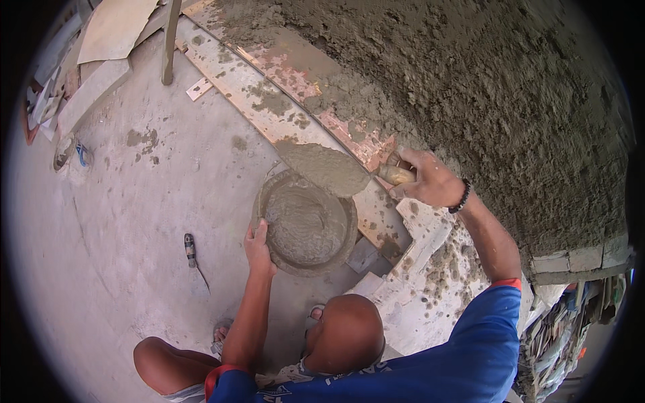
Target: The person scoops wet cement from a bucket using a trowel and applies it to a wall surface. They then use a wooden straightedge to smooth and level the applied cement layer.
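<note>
With my left hand (259, 245) I grip the left rim of a round tub (306, 221) holding wet grey mortar. My right hand (426, 178) is closed on the wooden handle of a trowel (326, 171), whose blade is coated with grey mortar and extends leftward over the tub's upper edge. Behind the blade runs a long, mortar-spattered board (235, 97), along the foot of a rough mortar-covered surface (484, 80) that fills the upper right.
A small tool with a dark handle (190, 252) lies on the concrete floor (114, 235) to my left. An upright post (169, 47), loose boards and sheets (101, 80) are at the upper left. A spattered pale ledge (437, 269) and piled material (564, 342) are at the right.
</note>
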`<action>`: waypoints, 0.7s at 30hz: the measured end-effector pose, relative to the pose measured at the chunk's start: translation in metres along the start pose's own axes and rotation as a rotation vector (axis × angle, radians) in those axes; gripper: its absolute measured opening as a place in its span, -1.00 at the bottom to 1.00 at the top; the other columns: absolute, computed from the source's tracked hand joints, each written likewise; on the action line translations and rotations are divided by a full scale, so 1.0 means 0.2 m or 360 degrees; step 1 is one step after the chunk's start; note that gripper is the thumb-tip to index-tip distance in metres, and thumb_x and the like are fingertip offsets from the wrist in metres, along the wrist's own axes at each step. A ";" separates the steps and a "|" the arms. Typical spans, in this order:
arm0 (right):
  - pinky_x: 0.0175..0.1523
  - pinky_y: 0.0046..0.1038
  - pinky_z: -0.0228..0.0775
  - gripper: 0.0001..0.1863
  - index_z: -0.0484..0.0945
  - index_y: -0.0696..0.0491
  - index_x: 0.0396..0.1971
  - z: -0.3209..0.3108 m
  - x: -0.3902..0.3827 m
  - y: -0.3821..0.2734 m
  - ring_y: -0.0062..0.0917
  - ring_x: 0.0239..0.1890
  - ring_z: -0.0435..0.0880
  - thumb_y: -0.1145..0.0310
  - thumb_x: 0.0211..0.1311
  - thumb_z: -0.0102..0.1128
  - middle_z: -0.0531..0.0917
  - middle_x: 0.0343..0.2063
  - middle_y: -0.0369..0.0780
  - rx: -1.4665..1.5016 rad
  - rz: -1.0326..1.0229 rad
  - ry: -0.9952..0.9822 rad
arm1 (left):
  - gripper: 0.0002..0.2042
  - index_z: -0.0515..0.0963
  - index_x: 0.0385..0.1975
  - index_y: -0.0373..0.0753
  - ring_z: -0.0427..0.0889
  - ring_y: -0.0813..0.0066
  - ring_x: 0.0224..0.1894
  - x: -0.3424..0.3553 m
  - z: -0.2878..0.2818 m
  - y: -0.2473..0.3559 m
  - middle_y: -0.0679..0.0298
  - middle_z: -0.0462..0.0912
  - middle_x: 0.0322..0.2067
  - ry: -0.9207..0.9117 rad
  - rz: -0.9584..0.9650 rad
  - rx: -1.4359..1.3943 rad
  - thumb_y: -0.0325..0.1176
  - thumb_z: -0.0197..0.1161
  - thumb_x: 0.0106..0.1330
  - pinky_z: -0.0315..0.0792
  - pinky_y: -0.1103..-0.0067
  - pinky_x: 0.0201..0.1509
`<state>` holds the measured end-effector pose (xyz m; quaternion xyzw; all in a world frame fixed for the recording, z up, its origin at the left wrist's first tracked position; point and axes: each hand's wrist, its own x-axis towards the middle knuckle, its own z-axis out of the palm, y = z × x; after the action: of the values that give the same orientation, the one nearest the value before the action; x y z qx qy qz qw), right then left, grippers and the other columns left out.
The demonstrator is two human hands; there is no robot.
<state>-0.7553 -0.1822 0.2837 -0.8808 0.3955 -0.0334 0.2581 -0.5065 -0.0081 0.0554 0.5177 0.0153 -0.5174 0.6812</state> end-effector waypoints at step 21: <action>-0.26 -0.36 0.52 -0.49 0.48 0.15 0.00 -0.10 -0.01 0.22 -0.38 -0.38 0.59 0.37 -0.03 0.32 0.58 -0.38 -0.12 -0.0649 -0.0214 0.0141 | -0.64 0.41 0.07 -0.40 0.60 0.32 -0.09 0.00 0.05 -0.01 0.10 0.58 -0.07 -0.0147 0.0076 -0.0094 -0.32 0.16 0.38 0.51 0.42 0.00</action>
<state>-0.7917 -0.2137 0.2811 -0.9369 0.3453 -0.0085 0.0542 -0.5138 -0.0161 0.0580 0.4733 -0.0132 -0.5236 0.7083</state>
